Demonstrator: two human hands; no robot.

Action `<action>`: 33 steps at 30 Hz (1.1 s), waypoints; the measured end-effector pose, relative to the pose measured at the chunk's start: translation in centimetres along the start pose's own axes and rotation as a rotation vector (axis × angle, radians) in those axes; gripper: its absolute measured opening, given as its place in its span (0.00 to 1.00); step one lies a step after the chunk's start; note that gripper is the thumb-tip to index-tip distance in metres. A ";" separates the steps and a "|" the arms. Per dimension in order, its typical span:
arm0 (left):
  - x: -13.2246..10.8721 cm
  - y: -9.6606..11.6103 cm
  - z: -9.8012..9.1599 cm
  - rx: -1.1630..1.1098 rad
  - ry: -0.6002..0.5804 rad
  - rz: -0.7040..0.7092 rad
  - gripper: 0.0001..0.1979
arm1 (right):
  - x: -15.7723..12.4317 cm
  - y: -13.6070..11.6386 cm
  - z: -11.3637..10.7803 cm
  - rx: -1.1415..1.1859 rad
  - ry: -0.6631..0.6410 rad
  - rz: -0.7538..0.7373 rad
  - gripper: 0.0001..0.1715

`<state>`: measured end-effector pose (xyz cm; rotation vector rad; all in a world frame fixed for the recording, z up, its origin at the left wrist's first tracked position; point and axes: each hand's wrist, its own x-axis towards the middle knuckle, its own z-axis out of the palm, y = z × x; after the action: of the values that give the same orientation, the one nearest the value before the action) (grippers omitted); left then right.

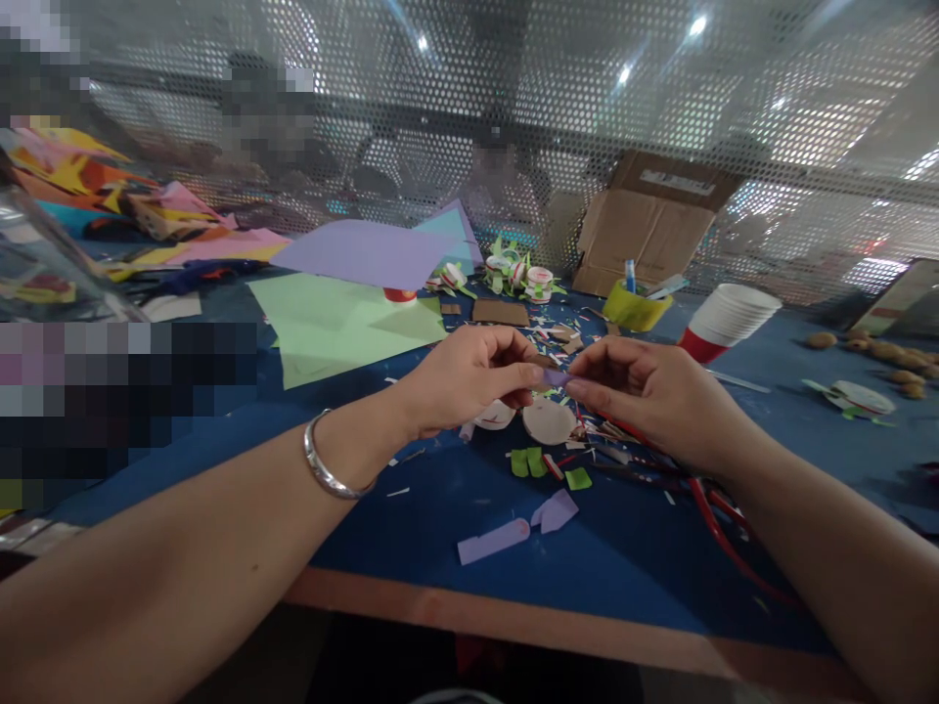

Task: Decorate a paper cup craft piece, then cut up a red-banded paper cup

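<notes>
Between my two hands is a small piece of purple paper [556, 377]. My left hand [484, 376], below a silver bangle [323, 460], pinches its left end between thumb and fingers. At the other end, the thumb and fingertips of my right hand [646, 396] are closed on the same piece. Just beneath my hands lie white round cup bottoms [550, 421] and small green paper pieces [578, 478]. Nearer the table edge are a purple paper strip [494, 542] and a folded purple scrap [556, 511]. Red-handled scissors [708, 528] lie partly under my right forearm.
Green paper [344, 328] and a large purple sheet [367, 252] lie at the back left. Paper-cup crafts with green strips [539, 284], a yellow holder [637, 307], stacked paper cups [730, 318] and cardboard [646, 230] stand behind. Scraps litter the middle. A perforated metal screen [440, 127] borders the table.
</notes>
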<state>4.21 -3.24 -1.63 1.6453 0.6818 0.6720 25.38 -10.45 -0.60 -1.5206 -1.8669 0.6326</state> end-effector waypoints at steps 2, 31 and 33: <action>-0.1 0.1 0.2 -0.001 -0.028 0.001 0.06 | -0.1 -0.4 0.2 0.008 -0.016 0.012 0.17; -0.5 0.3 0.3 -0.197 -0.063 -0.102 0.07 | -0.8 -1.0 0.3 -0.052 0.099 -0.082 0.15; -0.5 0.2 0.1 -0.301 -0.095 -0.163 0.09 | -0.8 -0.9 0.2 -0.036 0.115 -0.109 0.15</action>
<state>4.00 -3.72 -1.48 1.3206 0.6067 0.5453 24.70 -11.40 -0.20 -1.4352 -1.8675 0.4540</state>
